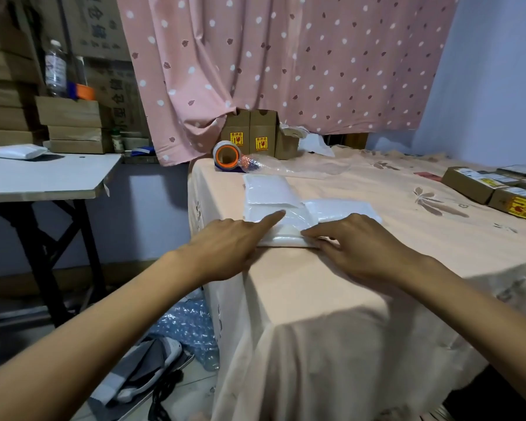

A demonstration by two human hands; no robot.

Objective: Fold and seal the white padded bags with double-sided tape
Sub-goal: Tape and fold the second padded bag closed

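Left hand point(225, 249) is out over the near white padded bag point(289, 230), index finger straight and pressing down on its top, nothing gripped. Right hand point(357, 246) comes in from the other side, fingertips point(312, 235) on the bag's near folded edge; whether they pinch that edge or only press it, I can't tell. The bag lies flat on the cloth-covered table point(316, 293), close to its left front corner, overlapping two more padded bags point(271, 189) just behind it. My read: this is light, soft, springy stuff, and the glossy skin looks slippery, so the fold will want to pop open; best held flat-fingered along the crease, not by a corner. Farther back stand a tape roll point(227, 154) and brown cartons point(249, 132)
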